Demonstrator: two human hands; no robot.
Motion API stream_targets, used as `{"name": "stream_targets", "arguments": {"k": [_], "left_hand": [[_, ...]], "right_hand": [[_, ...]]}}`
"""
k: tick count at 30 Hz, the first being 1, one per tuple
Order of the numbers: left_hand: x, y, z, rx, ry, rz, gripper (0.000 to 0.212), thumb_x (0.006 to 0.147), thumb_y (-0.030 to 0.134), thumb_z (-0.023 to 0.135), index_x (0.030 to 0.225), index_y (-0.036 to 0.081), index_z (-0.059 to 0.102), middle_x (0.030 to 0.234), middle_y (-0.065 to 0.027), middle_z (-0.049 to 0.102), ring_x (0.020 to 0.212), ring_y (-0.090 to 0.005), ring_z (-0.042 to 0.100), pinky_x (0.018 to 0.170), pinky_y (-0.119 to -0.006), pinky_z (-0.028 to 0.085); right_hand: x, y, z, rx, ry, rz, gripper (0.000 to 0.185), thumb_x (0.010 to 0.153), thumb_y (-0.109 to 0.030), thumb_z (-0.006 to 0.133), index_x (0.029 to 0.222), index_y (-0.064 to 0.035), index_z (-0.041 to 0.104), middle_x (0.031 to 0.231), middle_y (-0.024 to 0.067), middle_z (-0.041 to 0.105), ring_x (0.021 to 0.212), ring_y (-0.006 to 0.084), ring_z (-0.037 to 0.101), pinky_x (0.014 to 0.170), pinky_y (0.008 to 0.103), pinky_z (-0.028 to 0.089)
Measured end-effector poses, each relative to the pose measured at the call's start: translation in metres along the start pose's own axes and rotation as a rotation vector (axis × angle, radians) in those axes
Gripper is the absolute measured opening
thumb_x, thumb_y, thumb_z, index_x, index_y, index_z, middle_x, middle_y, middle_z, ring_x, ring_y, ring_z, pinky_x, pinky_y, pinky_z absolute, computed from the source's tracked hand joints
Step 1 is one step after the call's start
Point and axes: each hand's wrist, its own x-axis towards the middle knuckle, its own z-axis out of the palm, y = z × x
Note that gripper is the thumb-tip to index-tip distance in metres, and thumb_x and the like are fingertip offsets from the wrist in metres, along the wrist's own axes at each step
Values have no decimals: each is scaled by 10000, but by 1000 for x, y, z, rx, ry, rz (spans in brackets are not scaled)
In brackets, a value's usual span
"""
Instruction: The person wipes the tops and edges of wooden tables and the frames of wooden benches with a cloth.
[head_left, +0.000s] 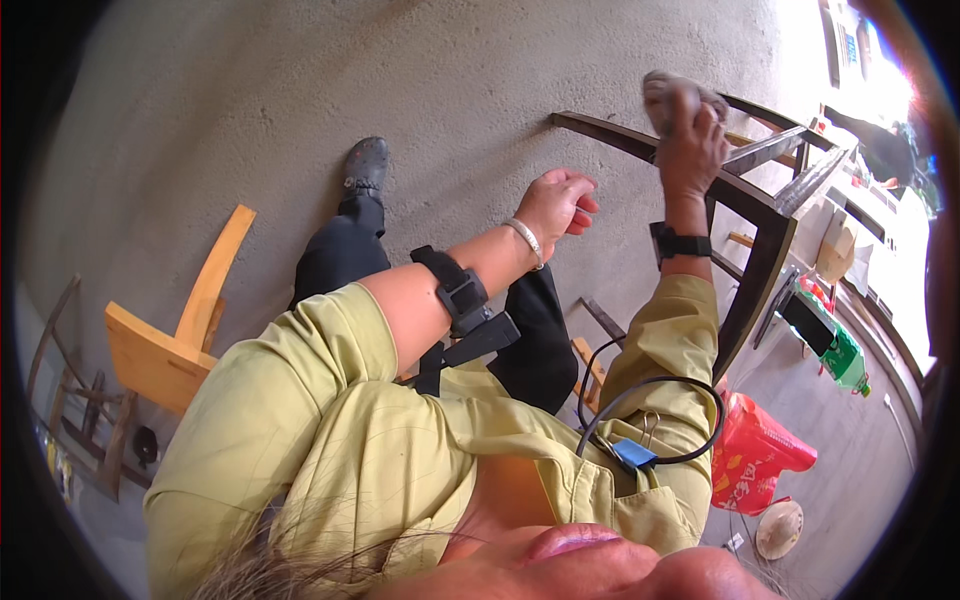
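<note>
My right hand (691, 154) grips a crumpled grey-brown cloth (660, 97), blurred, over the dark wooden frame of what looks like a tipped chair (757, 225). The cloth covers part of the frame near its upper rail; whether it touches there I cannot tell. One long leg (604, 135) of the frame points left above the concrete floor. In the middle, my left hand (559, 202) hangs in the air with loosely curled, slightly parted fingers and nothing visible in it. It is apart from the frame.
A light wooden chair (161, 345) stands at left, with dark wooden furniture (94, 397) beyond it. To the right are a green plastic bottle (844, 360), a red bag (757, 450) and a round pale object (780, 529). A black cable (716, 390) loops by my right sleeve.
</note>
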Motion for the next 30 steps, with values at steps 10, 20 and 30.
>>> {"name": "stream_targets", "arguments": {"k": [10, 20, 30], "left_hand": [[-8, 28, -26, -2, 18, 47, 156, 833, 150, 477, 951, 70, 539, 753, -34, 585, 616, -95, 558, 558, -212, 465], [-18, 59, -57, -57, 138, 47, 178, 840, 147, 492, 979, 48, 542, 767, -41, 590, 620, -101, 560, 565, -217, 459], [-11, 69, -61, 73, 207, 85, 204, 858, 159, 462, 1018, 47, 520, 813, -47, 583, 666, -105, 550, 616, -235, 450]], "right_hand": [[-34, -15, 53, -63, -486, -207, 291, 820, -170, 462, 1109, -141, 479, 1088, 133, 514, 963, 310, 521, 785, 429, 406], [-16, -94, 180, 305, -897, -117, 414, 582, -109, 720, 971, -110, 577, 979, 109, 601, 974, 283, 546, 824, 410, 413], [-63, -133, 235, 285, -630, -181, 234, 804, -153, 439, 1005, -151, 559, 1024, 62, 535, 1015, 233, 481, 864, 371, 356]]}}
